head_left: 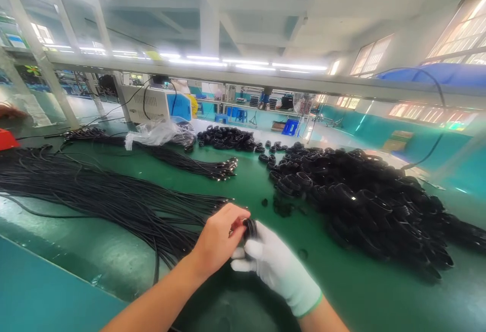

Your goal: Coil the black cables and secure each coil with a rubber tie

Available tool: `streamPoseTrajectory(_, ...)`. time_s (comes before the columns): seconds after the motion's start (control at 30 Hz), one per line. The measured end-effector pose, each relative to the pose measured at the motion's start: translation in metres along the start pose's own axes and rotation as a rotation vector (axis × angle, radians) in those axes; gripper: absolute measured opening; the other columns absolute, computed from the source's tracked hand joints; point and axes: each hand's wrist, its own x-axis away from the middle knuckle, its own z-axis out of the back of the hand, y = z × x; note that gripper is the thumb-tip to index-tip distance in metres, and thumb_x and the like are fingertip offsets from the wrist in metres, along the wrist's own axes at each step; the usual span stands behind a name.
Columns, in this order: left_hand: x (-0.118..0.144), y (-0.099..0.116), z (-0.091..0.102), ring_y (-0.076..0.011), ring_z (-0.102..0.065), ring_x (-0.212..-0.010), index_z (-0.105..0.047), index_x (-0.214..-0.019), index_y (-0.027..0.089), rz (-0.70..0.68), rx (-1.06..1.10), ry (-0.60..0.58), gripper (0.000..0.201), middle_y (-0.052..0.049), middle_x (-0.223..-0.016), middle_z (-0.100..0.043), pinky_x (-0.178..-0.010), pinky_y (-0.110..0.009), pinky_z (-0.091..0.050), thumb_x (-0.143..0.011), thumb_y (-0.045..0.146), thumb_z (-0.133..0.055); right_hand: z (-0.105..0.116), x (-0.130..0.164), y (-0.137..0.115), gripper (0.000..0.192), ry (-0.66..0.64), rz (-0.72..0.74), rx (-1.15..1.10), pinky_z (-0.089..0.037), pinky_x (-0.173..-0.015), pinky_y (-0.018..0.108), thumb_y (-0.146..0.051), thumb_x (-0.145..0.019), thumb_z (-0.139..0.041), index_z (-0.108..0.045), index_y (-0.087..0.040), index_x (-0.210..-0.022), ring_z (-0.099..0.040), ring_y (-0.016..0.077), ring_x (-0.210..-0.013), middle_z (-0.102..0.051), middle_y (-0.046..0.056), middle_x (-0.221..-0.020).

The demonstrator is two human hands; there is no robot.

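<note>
My bare left hand and my white-gloved right hand meet low in the middle of the view, both closed around a small black coiled cable. Only the top of the coil shows between the fingers. The hands hover just above the green table. A long bundle of straight black cables lies to the left, its ends reaching close to my left hand.
A large heap of coiled black cables fills the right side. A second straight bundle and a smaller coil pile lie further back, next to a clear plastic bag. A white machine stands behind.
</note>
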Motion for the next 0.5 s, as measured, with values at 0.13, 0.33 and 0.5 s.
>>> streamPoseTrajectory(0.13,0.007,-0.002,0.000,-0.0135,-0.057,-0.077,-0.061,-0.085,0.019,-0.077,-0.073,0.049,0.023,-0.002,-0.085,-0.061,-0.072,-0.025,-0.047,-0.079,0.004,-0.044,-0.009,0.000,0.001,0.046,-0.009,-0.017,0.027,-0.053,-0.077,0.038,-0.021,-0.075,-0.068,-0.049,-0.016,-0.116,-0.062,0.0201,-0.091,-0.054,0.008,-0.107)
streamPoseTrajectory(0.33,0.005,-0.003,-0.008,-0.0155,-0.056,-0.079,-0.063,-0.083,0.018,-0.136,-0.098,0.070,0.027,-0.006,-0.084,-0.062,-0.073,-0.027,-0.046,-0.082,0.006,-0.039,-0.009,0.002,0.003,0.043,-0.013,0.029,-0.009,-0.053,-0.079,0.039,-0.020,-0.078,-0.065,-0.050,-0.019,-0.119,-0.059,0.0195,-0.096,-0.053,0.008,-0.115)
streamPoseTrajectory(0.5,-0.012,0.005,0.018,-0.0155,-0.057,-0.080,-0.065,-0.093,0.023,0.180,0.153,-0.161,0.022,-0.001,-0.094,-0.063,-0.073,-0.026,-0.046,-0.077,0.014,-0.052,0.001,0.005,0.000,0.032,-0.101,-0.006,-0.179,-0.054,-0.069,0.031,-0.030,-0.085,-0.055,-0.055,-0.016,-0.114,-0.062,0.0163,-0.081,-0.061,0.008,-0.104)
